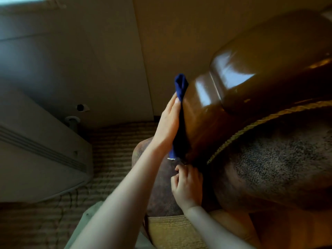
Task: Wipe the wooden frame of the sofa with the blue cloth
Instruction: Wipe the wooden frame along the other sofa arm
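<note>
a: head view first, starting with the blue cloth [180, 97]. where is it found?

b: it is seen spread against the left side face of the glossy wooden frame [201, 112] of the sofa, at the arm's end. one bunched corner is raised above the fingertips, and the lower end is hung down below the wrist.

a: how is it held?

b: it is pressed flat to the wood by the left hand [168, 123], with the fingers kept straight and laid along the cloth, not curled round it.

a: and the right hand [187, 184]?

b: it is placed lower, just beneath the cloth's bottom end, against the dark speckled upholstery [278, 159]. its fingers are curled; whether anything is pinched cannot be told.

a: what is seen around?

b: a braided trim [255, 123] is run between wood and upholstery. a striped carpet [116, 141] is laid below, with a pale cabinet [36, 159] well apart at the left.
</note>
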Motion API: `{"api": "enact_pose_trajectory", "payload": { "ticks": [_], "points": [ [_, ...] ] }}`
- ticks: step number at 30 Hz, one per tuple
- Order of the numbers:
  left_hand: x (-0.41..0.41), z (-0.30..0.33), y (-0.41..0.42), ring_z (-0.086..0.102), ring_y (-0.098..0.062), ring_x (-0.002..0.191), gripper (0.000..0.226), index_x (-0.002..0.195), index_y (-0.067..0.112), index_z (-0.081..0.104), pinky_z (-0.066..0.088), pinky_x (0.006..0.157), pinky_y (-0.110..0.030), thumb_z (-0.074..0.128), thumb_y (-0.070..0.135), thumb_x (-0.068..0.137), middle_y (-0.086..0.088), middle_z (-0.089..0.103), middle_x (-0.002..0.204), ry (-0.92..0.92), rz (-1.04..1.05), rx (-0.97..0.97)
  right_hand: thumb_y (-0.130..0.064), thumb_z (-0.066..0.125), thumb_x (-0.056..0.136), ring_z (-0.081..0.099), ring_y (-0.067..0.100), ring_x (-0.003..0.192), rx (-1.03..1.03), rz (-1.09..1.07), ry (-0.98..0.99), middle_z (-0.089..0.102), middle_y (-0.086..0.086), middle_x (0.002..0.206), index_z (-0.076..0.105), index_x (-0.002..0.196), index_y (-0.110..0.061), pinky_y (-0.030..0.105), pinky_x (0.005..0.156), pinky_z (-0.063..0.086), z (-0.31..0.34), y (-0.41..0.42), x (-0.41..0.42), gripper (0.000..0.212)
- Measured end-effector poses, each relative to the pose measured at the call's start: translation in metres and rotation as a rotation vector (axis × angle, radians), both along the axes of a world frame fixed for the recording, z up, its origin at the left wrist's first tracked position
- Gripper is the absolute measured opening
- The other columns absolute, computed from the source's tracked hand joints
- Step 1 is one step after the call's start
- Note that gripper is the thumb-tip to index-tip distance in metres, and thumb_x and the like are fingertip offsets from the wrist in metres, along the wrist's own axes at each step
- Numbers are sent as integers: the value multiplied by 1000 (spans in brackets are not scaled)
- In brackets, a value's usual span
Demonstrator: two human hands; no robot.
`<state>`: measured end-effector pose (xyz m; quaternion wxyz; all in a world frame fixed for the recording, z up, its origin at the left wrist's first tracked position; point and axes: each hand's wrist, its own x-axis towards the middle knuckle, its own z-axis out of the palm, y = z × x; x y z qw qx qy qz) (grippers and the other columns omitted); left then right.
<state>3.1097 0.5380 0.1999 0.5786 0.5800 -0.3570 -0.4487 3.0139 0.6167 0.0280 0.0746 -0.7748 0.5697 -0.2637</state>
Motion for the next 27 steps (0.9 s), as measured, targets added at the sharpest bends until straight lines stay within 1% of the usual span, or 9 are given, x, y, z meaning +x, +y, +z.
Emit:
{"api": "enact_pose_trajectory", "payload": {
  "ticks": [2,4,8,11,13,16,20,24,27],
  "points": [
    [6,3,-9,55,-9,119,29,116,35,63,37,110,-38,40,33,98,6,62,125,62,-57,62,-21,45,73,54,28,70,10,-6,25,57,4,78,65,84,-18,36,62,43,1,1,1,23],
    [2,8,-5,59,-8,114,27,106,37,64,42,105,-34,40,26,100,6,66,118,110,-44,17,-22,45,73,55,29,69,14,-10,45,56,5,78,64,84,-17,37,62,44,1,1,2,23],
    [-10,5,28,46,-6,128,25,114,37,57,33,112,-32,41,25,99,6,53,136,214,24,-149,-23,44,72,54,31,69,-5,-31,80,57,7,77,64,84,-15,36,63,42,1,2,3,24],
    [-20,-10,44,31,-4,138,32,122,43,47,21,118,-33,40,30,94,8,39,147,73,27,-236,-22,44,72,55,33,67,-33,-36,103,57,13,72,61,79,-13,37,63,40,0,2,3,21],
    [-20,-16,36,28,-4,139,36,131,38,40,20,119,-35,37,26,97,7,36,148,-27,38,-230,-21,44,72,55,33,68,-24,-28,84,57,12,73,61,76,-13,38,64,38,-1,1,2,19],
    [-9,-9,9,43,-5,130,36,136,26,45,30,114,-34,35,22,102,7,49,138,9,56,-90,-21,45,72,53,32,70,-3,-16,56,57,8,77,65,84,-15,37,64,39,1,2,2,25],
    [-6,-5,-1,56,-6,114,29,110,39,56,41,104,-30,35,21,101,11,62,115,90,45,-1,-22,45,72,53,30,69,-1,-21,45,56,7,77,65,84,-15,36,63,41,2,2,3,25],
    [-7,-15,9,49,-8,125,36,137,26,46,36,110,-33,35,25,102,4,53,136,110,52,-34,-23,45,72,53,31,69,21,-41,110,57,7,78,65,85,-16,36,63,40,4,5,4,25],
    [-7,-12,16,44,-9,129,41,143,24,37,33,112,-33,36,24,102,3,45,143,175,27,16,-24,41,72,55,31,72,128,-122,170,58,9,79,64,81,-15,37,65,44,17,8,14,27]
  ]
}}
